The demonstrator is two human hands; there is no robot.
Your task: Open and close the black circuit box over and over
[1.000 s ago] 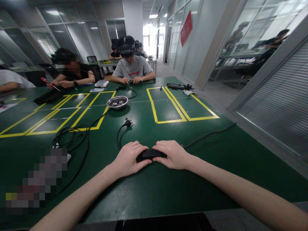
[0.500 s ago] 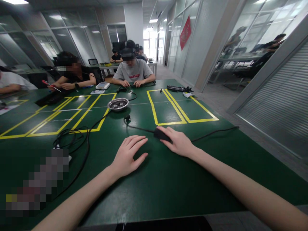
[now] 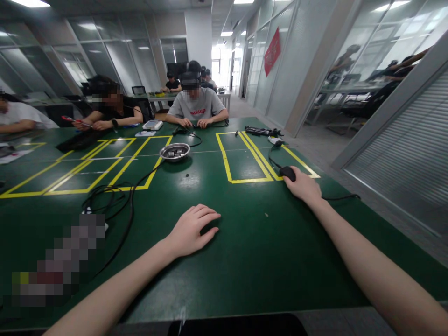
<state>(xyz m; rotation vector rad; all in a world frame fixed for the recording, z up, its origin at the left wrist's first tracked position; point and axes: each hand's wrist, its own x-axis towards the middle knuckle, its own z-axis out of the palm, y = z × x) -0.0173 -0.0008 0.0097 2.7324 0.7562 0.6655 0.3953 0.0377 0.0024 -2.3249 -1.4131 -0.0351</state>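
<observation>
My right hand (image 3: 304, 185) is closed round a black power adapter (image 3: 288, 173) at the right, near the corner of a yellow-taped frame. From its far side a thin black cord (image 3: 275, 162) curves up to a small dark end piece (image 3: 277, 144). Another black cord (image 3: 341, 198) runs from under my hand to the right over the green table. My left hand (image 3: 196, 231) holds nothing. Its fingers are stretched out, thumb apart, low over the bare tabletop in the middle. My right fingers partly cover the adapter.
A metal bowl (image 3: 175, 152) with small metal parts stands mid-table. Coiled black cables (image 3: 105, 200) lie left, beside a blurred-out object (image 3: 63, 256). A black folded tripod-like item (image 3: 262, 131) lies far right. Two co-workers (image 3: 198, 105) work at the far side, one holding a red-handled tool.
My right hand has carried the adapter to the right and farther away, its cords trailing along. The small end piece has moved from mid-table to the right. My left hand stays nearly still.
</observation>
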